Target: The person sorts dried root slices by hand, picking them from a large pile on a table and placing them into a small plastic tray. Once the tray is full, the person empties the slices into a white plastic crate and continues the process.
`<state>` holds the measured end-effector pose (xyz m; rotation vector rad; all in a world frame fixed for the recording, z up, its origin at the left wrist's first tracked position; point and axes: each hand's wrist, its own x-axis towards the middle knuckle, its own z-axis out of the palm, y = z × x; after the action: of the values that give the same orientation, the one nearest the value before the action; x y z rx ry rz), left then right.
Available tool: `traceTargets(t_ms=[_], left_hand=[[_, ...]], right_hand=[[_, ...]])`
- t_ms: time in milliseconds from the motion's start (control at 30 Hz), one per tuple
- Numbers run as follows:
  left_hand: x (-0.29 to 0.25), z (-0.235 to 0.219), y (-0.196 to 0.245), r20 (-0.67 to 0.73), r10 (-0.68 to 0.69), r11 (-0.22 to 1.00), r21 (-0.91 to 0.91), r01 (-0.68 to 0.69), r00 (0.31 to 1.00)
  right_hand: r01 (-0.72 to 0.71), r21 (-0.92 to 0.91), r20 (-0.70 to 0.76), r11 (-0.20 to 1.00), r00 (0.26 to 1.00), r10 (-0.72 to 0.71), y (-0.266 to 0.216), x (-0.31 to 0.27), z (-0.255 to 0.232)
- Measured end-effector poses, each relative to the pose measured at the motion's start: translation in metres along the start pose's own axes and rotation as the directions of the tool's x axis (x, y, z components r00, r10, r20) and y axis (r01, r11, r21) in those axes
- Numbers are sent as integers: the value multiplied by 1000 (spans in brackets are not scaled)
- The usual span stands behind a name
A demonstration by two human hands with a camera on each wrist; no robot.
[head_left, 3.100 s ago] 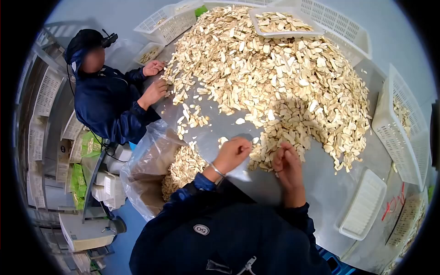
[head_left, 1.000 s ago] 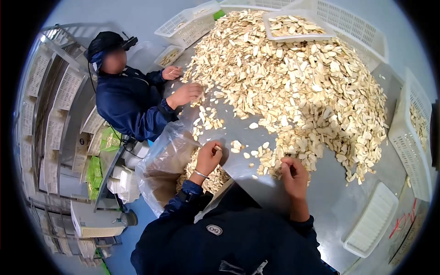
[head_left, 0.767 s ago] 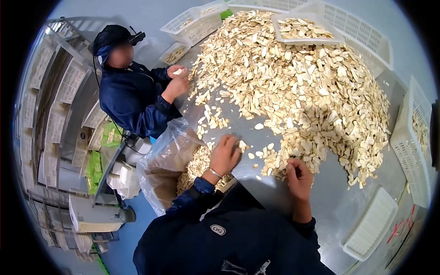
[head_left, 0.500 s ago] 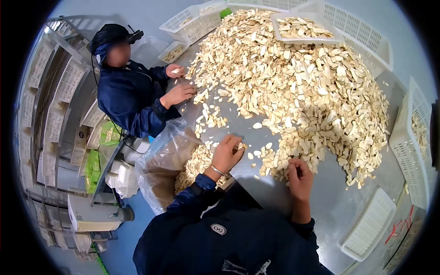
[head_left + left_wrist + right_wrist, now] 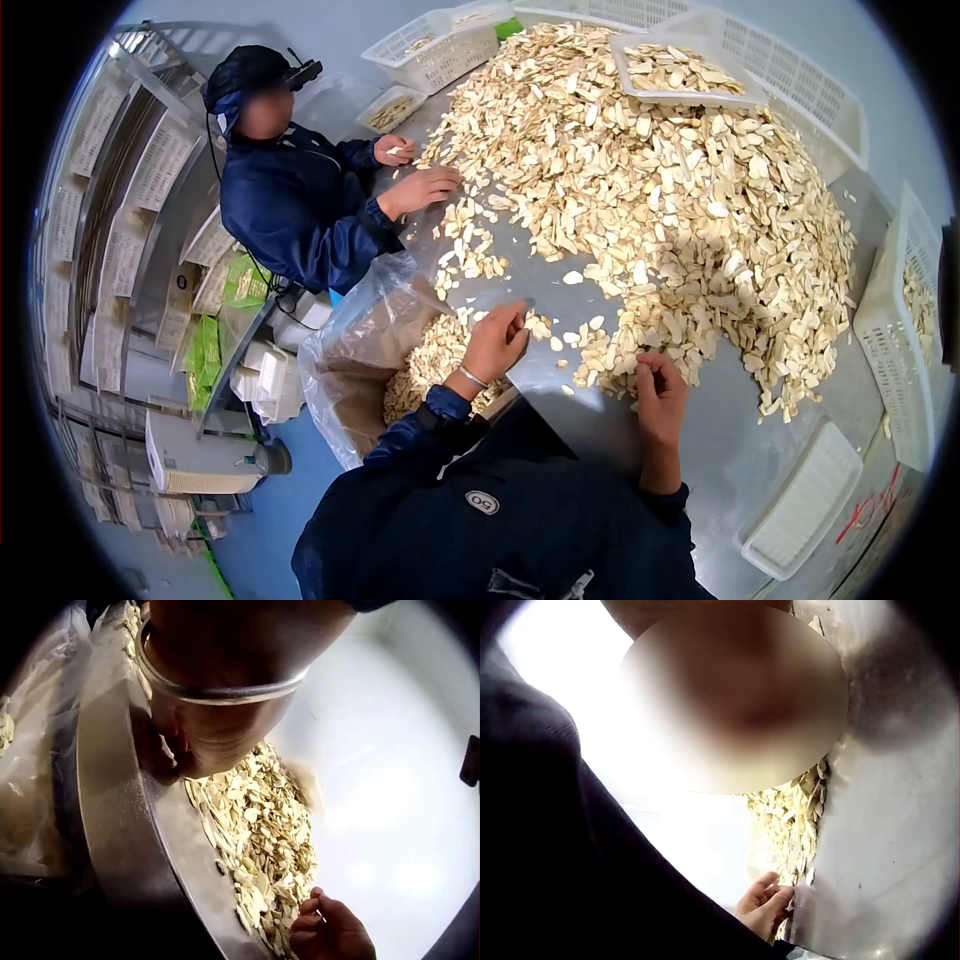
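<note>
A broad heap of pale dried slices (image 5: 620, 180) with brownish edges covers much of the metal table (image 5: 560, 400). At the table's near left edge, my left hand (image 5: 497, 342) is bent down with curled fingers, right beside a few loose slices (image 5: 538, 325). The left wrist view shows a pale slice (image 5: 166, 750) at its fingers. My right hand (image 5: 660, 390) is by the near fringe of the heap, thumb against its curled forefinger; I cannot tell whether anything is between them. Its close view is mostly blurred. Below my left forearm an open plastic-lined box (image 5: 345, 370) contains more slices.
Another person (image 5: 290, 190) works at the heap's left side. A slice-filled tray (image 5: 690, 98) sits on the heap. White baskets (image 5: 895, 330) line the back and right, with an empty-looking white tray (image 5: 803, 500) at front right. Shelving (image 5: 130, 220) stands left.
My left hand has moved from above the lined box back to the loose slices at the table edge. My right hand stays by the heap's fringe. The other person's nearer hand reaches further in.
</note>
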<state>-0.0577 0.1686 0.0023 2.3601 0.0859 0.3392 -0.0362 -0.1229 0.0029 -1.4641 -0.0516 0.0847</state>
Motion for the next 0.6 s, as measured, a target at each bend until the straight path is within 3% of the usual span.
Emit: traceTargets(t_ms=[367, 600], left_hand=[[4, 4, 13, 18, -14, 999, 47, 13, 1000], [3, 3, -2, -94, -25, 989, 143, 38, 995]], right_hand=[[-44, 34, 18, 998, 999, 43, 1, -1, -1], [-22, 18, 14, 1000, 1000, 22, 0, -2, -1]])
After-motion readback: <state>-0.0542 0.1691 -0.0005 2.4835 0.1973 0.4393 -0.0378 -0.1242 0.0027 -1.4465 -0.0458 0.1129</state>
